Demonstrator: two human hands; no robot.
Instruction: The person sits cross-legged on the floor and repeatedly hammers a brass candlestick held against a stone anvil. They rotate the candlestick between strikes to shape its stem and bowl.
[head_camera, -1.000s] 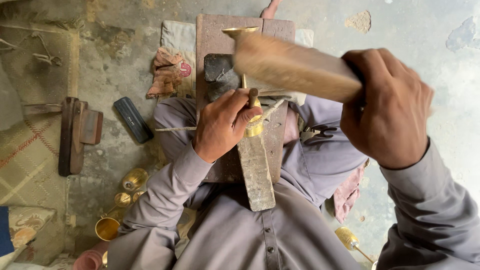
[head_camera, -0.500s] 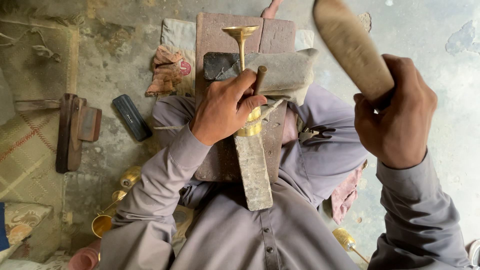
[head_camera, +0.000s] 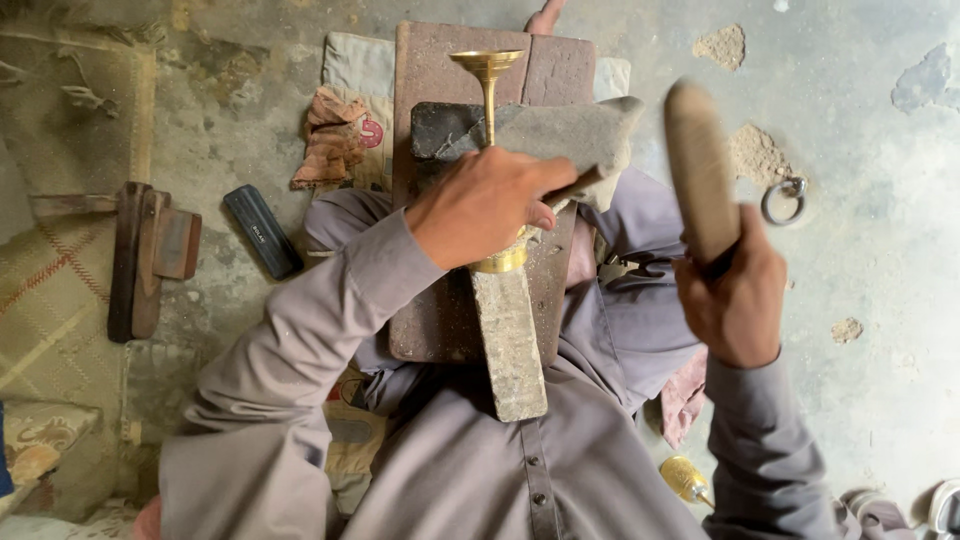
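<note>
The brass goblet-shaped piece (head_camera: 487, 90) lay lengthwise on the long grey stone bar (head_camera: 510, 340), flared cup pointing away from the person, its lower end hidden under the left hand (head_camera: 485, 205). That hand was closed around the brass stem and also pinned a thin dark rod (head_camera: 575, 185) against it.

Change noted: half a second before, the wooden mallet (head_camera: 700, 170) was lifted high to the right; one second before, it lay low across the piece. It now stood upright beside the work, well apart from the brass, so I judged this a pause between blows. The right hand (head_camera: 735, 300) was fisted tight on the mallet's handle.

Brass sat between the knees, on the brown wooden board (head_camera: 430, 330). A metal ring (head_camera: 783, 200) lay on the floor, right.
</note>
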